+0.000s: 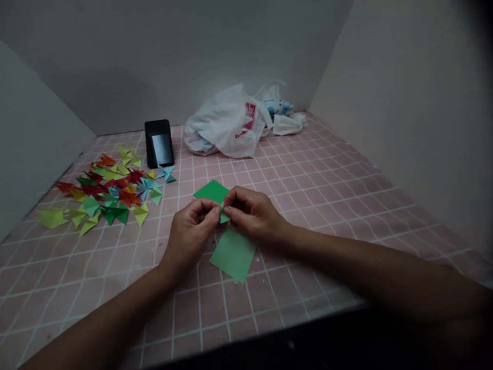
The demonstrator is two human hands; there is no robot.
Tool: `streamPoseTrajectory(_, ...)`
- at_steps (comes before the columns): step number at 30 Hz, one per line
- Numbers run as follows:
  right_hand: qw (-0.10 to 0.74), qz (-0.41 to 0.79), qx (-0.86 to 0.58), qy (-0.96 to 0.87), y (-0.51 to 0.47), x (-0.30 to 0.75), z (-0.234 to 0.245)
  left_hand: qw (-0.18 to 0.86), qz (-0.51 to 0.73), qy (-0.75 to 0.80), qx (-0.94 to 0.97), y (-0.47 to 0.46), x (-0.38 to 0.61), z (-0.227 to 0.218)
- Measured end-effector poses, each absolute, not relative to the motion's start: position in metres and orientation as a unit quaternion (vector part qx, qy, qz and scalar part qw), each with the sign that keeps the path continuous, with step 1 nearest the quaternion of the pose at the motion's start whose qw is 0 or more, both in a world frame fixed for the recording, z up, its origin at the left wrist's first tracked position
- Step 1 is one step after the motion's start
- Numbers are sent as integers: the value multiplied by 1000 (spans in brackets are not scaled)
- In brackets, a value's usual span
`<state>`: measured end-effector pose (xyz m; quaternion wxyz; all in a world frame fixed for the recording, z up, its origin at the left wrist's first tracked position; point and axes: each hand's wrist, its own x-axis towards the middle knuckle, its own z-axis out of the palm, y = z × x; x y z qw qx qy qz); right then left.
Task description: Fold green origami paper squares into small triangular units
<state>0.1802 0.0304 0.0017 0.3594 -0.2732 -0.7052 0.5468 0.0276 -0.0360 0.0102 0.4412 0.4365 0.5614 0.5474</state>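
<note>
Between my two hands is a small folded piece of green paper (pixel 224 218), mostly covered by my fingers. My left hand (pixel 194 226) pinches it from the left with thumb and forefinger. From the other side my right hand (pixel 256 213) pinches it too, its fingertips almost touching those of the left. Just beyond the hands lies a darker green paper square (pixel 211 190), partly hidden by them. A light green paper square (pixel 233 255) lies flat on the table below my hands.
Several colourful folded paper figures (pixel 111 190) are spread at the left. Behind them a black phone (pixel 159 144) stands leaning. A white plastic bag (pixel 229 121) and a crumpled white bundle (pixel 288 124) sit by the back wall. A pink checked cloth (pixel 327 195) covers the table.
</note>
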Motion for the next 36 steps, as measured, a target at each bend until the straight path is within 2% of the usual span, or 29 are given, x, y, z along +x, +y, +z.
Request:
streamPoseTrajectory(8,358,539,-267,-714,28,182,4,433,543,565,445,-37,28,11)
streamPoseTrajectory(14,317,696,-272,-585,27,180,3,418,545,574,446,-39,30,13)
streamPoseTrajectory(17,302,725,-272,-556,29,179,1,417,541,574,451,-39,29,12)
streamPoseTrajectory(36,320,709,-266,-569,29,177,2,429,553,565,436,-40,31,11)
